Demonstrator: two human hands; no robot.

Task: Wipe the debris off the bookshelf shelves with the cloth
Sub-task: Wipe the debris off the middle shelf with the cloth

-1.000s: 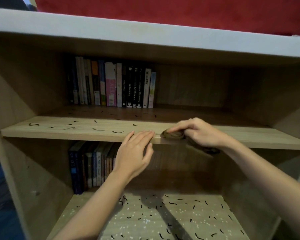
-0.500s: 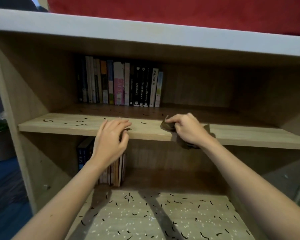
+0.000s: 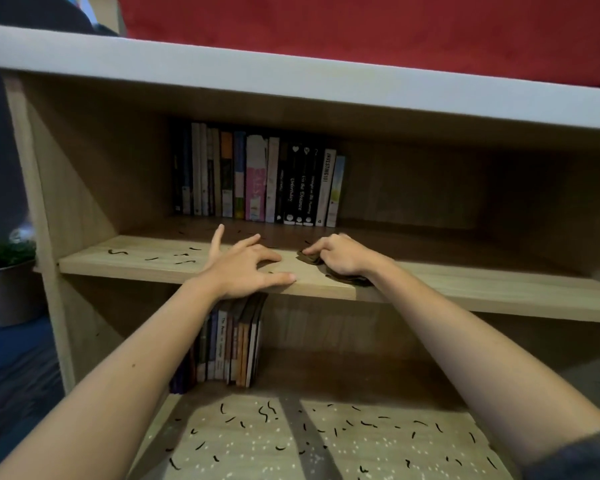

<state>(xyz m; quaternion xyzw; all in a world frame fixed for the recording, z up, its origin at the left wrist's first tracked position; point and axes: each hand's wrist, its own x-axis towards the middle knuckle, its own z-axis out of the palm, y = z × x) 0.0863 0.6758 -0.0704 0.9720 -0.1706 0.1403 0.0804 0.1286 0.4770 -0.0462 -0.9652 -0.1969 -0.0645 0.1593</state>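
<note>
The right hand (image 3: pixel 343 255) is pinching the bunched brown cloth (image 3: pixel 309 257), its grip clamped on it, and is pressing it onto the middle shelf (image 3: pixel 465 289) near the front edge. Just left of it, the left hand (image 3: pixel 243 270) is resting on the same shelf, its grip apart and fingers spread. Dark debris (image 3: pixel 118 252) is lying left of that hand. Books (image 3: pixel 257 178) are standing at the far side.
</note>
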